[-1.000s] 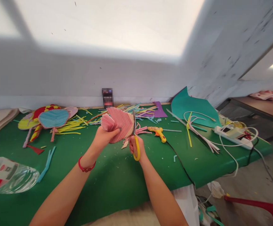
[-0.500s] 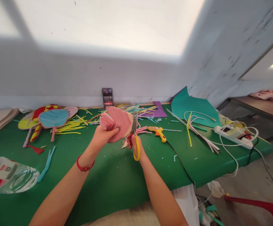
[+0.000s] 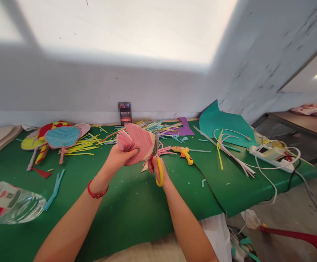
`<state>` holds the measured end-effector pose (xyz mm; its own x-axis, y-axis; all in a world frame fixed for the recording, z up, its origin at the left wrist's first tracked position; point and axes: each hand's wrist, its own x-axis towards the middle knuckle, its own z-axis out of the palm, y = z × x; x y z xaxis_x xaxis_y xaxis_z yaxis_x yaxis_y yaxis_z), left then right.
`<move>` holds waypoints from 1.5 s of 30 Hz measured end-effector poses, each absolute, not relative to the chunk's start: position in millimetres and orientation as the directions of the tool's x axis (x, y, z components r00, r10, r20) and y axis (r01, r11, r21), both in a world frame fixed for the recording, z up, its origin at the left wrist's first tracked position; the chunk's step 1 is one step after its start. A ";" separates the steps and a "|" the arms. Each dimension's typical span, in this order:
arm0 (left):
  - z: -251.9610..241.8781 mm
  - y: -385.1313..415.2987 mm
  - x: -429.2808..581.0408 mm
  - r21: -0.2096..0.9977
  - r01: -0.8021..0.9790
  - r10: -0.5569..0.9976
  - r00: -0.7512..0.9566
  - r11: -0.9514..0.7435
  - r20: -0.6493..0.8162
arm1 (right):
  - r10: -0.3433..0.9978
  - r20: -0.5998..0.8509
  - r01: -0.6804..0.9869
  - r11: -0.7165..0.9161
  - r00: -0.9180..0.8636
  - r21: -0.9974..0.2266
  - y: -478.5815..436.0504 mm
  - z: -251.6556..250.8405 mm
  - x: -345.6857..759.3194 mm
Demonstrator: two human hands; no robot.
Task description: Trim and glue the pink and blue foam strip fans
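A pink, ribbed, leaf-like piece made of strips (image 3: 141, 142) is pinched in my left hand (image 3: 118, 160), thumb on top and the fingers hidden beneath. My right hand (image 3: 160, 168) grips yellow-handled scissors (image 3: 160, 174), fingers wrapped through the handles. The blades point away from me and lie along the right edge of the pink piece. A ragged pale scrap (image 3: 145, 166) hangs below that edge, close to my right fingers. Behind the hands, loose coloured strips (image 3: 153, 125) are scattered over the green tabletop (image 3: 131, 207).
Right of my hands lies a yellow glue gun (image 3: 185, 153) with a trailing black cord. A teal sheet (image 3: 225, 125) and a white power strip (image 3: 272, 159) are farther right. On the left are finished-looking coloured shapes (image 3: 62, 137) and a clear plastic bottle (image 3: 16, 203) on its side.
Almost nothing differs. My left wrist has shifted very slightly left, and the scissors stay at the right edge of the pink piece.
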<state>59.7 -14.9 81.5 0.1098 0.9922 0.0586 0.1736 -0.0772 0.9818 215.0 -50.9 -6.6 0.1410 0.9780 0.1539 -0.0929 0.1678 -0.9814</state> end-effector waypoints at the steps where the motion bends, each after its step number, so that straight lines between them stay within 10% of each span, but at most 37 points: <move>1: 81.5 -14.9 59.5 0.981 0.178 0.992 0.114 -0.078 0.058 | 0.979 0.146 -0.100 0.161 0.144 -0.982 -50.7 -6.6 215.1; 45: 80.8 -12.8 58.2 0.984 0.162 0.990 0.127 -0.075 0.055 | 0.943 -0.073 -0.145 -0.027 0.324 -0.989 -46.8 -7.1 216.4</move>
